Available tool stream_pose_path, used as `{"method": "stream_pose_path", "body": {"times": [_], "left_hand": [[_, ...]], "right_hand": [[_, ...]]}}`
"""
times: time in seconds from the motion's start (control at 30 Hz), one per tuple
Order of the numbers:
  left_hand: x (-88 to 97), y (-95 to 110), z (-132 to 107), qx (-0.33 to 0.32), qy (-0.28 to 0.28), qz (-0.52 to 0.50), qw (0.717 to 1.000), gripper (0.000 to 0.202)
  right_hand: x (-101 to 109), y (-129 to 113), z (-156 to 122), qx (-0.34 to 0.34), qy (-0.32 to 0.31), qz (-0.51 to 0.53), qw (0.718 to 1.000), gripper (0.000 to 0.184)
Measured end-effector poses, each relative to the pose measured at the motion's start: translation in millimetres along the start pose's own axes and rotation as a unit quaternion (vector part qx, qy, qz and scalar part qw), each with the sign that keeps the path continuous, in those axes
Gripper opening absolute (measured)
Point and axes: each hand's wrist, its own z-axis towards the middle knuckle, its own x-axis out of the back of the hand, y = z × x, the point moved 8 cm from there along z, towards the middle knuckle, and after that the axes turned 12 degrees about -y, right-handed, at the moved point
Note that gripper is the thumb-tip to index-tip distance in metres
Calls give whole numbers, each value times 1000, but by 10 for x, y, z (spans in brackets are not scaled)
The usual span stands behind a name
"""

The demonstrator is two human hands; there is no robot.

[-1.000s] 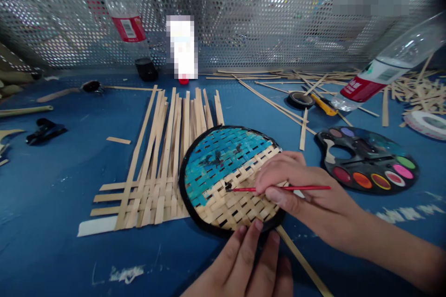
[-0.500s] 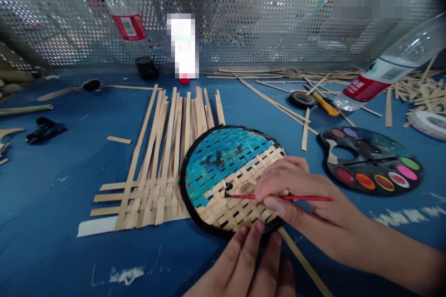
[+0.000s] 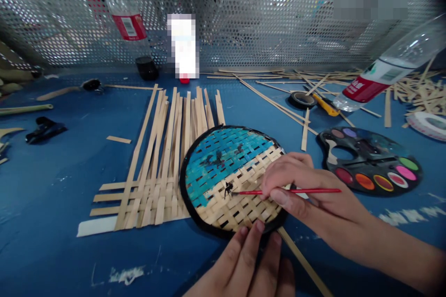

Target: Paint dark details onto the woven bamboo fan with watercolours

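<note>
A round woven bamboo fan (image 3: 223, 181) with a black rim lies on the blue table; its upper half is painted blue, its lower half is bare. My right hand (image 3: 306, 190) is closed on a thin red paintbrush (image 3: 299, 191), whose tip rests on a small black mark near the fan's middle. My left hand (image 3: 247, 264) lies flat with fingers stretched out, its fingertips pressing the fan's near rim. A thin stick handle (image 3: 303, 262) runs from the fan toward the lower right.
A black watercolour palette (image 3: 372, 160) sits right of the fan. A half-woven mat of bamboo strips (image 3: 156, 167) lies to its left. Plastic bottles (image 3: 390, 67), tape rolls (image 3: 301, 99), a yellow cutter and loose strips (image 3: 418, 90) crowd the back right; perforated metal mesh (image 3: 244, 14) walls the rear.
My right hand and the brush have shifted slightly to the right, and the black mark on the fan has grown a little. My left hand stays put.
</note>
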Motion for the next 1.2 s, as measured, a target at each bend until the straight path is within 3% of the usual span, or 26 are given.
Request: {"method": "stream_pose_path", "body": {"times": [0.17,0.6,0.77,0.9,1.03,1.2], "left_hand": [[-7,8,-3,-2,2,4,1000,40],[-4,7,-16,-2,4,4,1000,41],[7,0,-23,-2,1,1,1000,41],[7,2,-16,-3,3,-3,1000,42],[10,15,-11,-1,6,1,1000,44],[2,31,-23,-5,4,3,1000,41]], "right_hand": [[-36,-51,20,27,5,-19,999,12],[-64,-52,33,1,-1,-40,999,12],[-41,-102,36,9,-17,-60,998,15],[14,-128,25,15,6,-76,997,14],[-50,-127,33,18,-25,-75,997,15],[-17,-142,32,21,-7,-70,997,15]]}}
